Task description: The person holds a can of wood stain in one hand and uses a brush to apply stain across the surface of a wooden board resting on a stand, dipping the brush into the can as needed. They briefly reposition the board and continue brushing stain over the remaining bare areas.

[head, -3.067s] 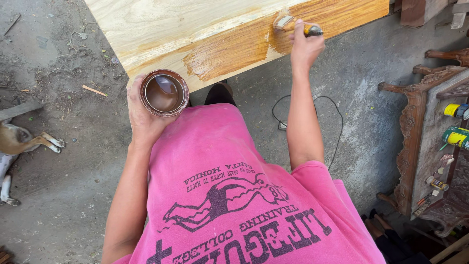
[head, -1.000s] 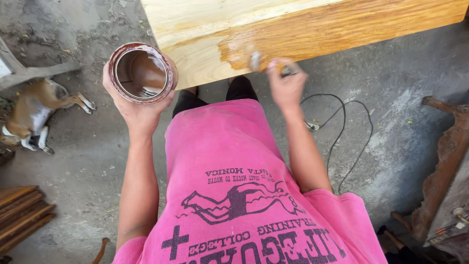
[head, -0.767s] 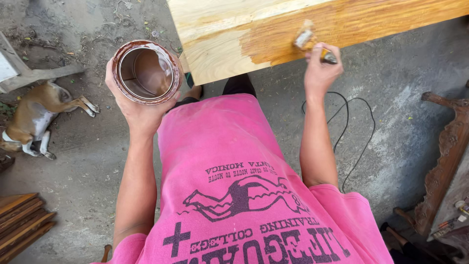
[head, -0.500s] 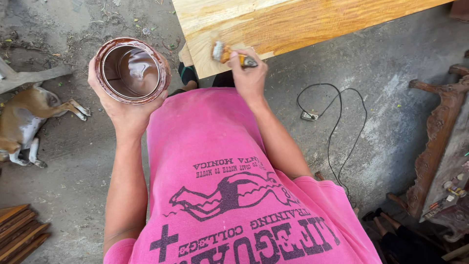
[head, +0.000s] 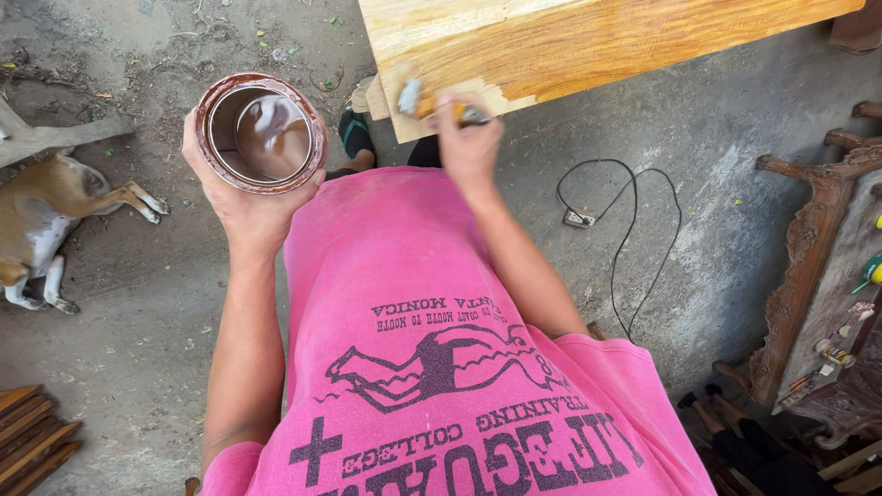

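My left hand (head: 241, 197) cups a round metal can (head: 260, 131) from below; brown stain lies in its bottom. My right hand (head: 469, 144) grips a small paintbrush (head: 424, 101) whose pale bristles press on the near left corner of a wooden board (head: 588, 41). The board's front face is stained amber-brown; its top face and the left corner strip are still pale wood. I wear a pink printed shirt (head: 441, 349).
A tan and white dog (head: 46, 216) lies on the concrete floor at left. A black cable with a plug (head: 611, 216) loops on the floor at right. Carved dark wooden furniture (head: 818, 266) stands at the right edge. Wooden slats (head: 32, 441) lie bottom left.
My right hand has swept the brush back and forth along the board's front face and now works its left corner. The can has stayed raised in my left hand.
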The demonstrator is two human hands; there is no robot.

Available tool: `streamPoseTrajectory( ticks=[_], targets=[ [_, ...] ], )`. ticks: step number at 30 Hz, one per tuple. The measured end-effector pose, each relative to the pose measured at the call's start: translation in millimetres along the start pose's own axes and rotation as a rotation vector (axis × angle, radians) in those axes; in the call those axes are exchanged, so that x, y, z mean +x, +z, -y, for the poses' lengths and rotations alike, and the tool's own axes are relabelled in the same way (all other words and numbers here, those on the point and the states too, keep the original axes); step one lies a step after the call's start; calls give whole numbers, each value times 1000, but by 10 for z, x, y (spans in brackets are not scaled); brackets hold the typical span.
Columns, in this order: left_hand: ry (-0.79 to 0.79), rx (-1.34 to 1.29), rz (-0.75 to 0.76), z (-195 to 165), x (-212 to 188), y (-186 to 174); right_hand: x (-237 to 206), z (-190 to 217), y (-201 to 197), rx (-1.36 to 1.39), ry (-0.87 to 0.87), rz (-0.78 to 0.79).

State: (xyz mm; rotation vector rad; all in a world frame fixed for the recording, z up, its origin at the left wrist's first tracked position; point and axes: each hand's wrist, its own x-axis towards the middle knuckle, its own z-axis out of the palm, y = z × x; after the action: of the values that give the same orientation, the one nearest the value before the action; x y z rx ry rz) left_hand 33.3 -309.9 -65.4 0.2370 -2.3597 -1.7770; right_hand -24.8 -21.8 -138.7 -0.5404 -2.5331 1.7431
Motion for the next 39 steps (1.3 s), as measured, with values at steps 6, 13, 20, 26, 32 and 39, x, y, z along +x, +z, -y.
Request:
streamPoseTrajectory(
  ticks=[6, 13, 20, 26, 32, 39],
  targets=[
    [4, -19, -13, 28, -17, -32, 256, 105, -375, 43, -18, -84],
    [-23, -62, -11, 14, -26, -36, 82, 227, -174, -60, -181, 114],
    [13, -24, -22, 104, -74, -34, 174, 397, -420, -329, -227, 393],
    [10, -36, -42, 147, -100, -29, 232, 489, -524, -424, -187, 600],
    [15, -57, -3, 156, -113, -37, 208, 542, -521, -437, -253, 565],
    [17, -42, -9, 209, -115, -24, -244, 499, -692, -328, -187, 331]
  ],
)
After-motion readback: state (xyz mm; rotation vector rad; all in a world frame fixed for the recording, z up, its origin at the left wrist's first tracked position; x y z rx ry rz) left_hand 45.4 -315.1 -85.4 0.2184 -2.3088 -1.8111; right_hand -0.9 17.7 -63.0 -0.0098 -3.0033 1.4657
